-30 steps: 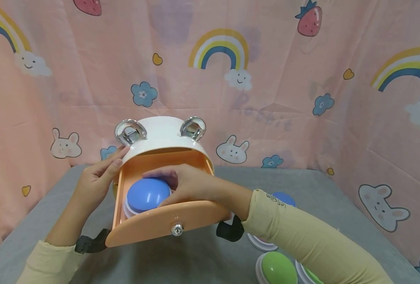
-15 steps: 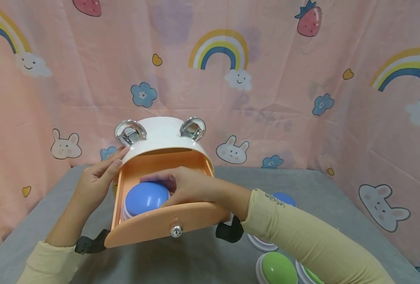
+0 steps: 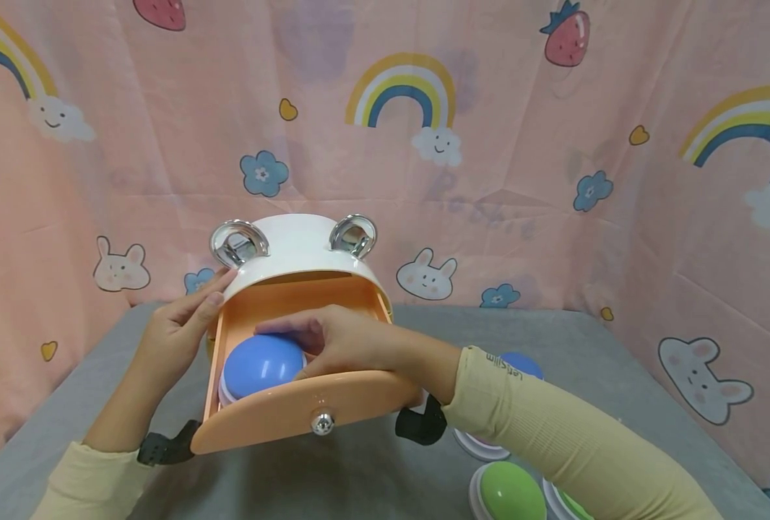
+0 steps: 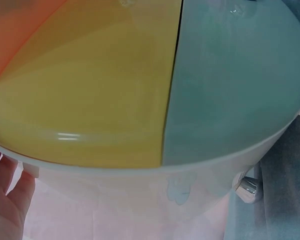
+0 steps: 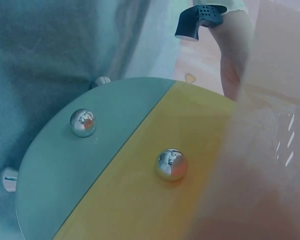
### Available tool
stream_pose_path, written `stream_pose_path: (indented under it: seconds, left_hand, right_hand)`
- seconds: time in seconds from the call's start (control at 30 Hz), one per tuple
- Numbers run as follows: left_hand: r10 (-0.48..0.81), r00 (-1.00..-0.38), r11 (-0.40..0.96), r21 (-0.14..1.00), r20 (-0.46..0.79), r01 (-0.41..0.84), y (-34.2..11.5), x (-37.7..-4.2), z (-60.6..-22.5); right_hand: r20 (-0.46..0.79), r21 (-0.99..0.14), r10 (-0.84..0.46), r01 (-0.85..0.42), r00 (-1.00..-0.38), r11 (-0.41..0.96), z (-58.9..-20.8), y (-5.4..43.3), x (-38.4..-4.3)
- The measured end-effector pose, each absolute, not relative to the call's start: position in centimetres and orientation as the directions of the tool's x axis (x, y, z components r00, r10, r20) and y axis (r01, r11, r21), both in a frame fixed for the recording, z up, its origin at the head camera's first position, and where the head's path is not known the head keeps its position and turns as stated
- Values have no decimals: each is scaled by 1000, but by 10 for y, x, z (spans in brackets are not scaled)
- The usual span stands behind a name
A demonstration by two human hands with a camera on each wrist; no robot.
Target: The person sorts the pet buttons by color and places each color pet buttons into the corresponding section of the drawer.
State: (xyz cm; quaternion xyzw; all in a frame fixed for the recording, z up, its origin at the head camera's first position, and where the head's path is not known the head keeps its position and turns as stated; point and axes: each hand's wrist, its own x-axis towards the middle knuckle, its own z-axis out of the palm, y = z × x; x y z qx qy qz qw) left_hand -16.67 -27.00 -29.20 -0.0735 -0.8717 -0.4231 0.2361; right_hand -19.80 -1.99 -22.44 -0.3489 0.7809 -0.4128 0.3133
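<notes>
A white alarm-clock-shaped drawer box (image 3: 300, 242) with two chrome ears has its top orange drawer (image 3: 329, 409) pulled out. Inside, at the drawer's left, lies a blue dome-shaped button (image 3: 264, 365) on a pale base. My right hand (image 3: 352, 339) reaches over the drawer front. Its fingers lie behind the dome and its thumb at the right side, holding it. My left hand (image 3: 177, 328) presses mostly straight fingers against the box's left side. In the left wrist view, its fingers (image 4: 22, 192) touch the pale rim. The right wrist view does not show the dome.
Lower drawer fronts, yellow (image 5: 140, 180) and teal (image 5: 55, 150), bear chrome knobs (image 5: 171, 165). Right of the box on the grey table (image 3: 333, 477) lie a green dome button (image 3: 511, 491) and a blue dome (image 3: 521, 363), partly behind my sleeve. A pink printed cloth (image 3: 515, 180) hangs behind.
The blue dome button has shifted slightly left within the drawer, toward its left wall. The right hand has moved only a little, and the left hand stays on the box's side.
</notes>
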Motion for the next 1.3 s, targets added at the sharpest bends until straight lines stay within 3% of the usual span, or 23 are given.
stream_pose_path:
  seconds: [0.57, 1.3]
  left_hand:
    - [-77, -880, 619, 714, 469, 327, -268, -165, -289]
    - [-73, -876, 631, 702, 477, 330, -269, -165, -291]
  right_hand:
    - [-131, -888, -801, -290, -585, 357, -222, -4, -201]
    - [105, -914, -697, -345, -709, 213, -225, 86, -191]
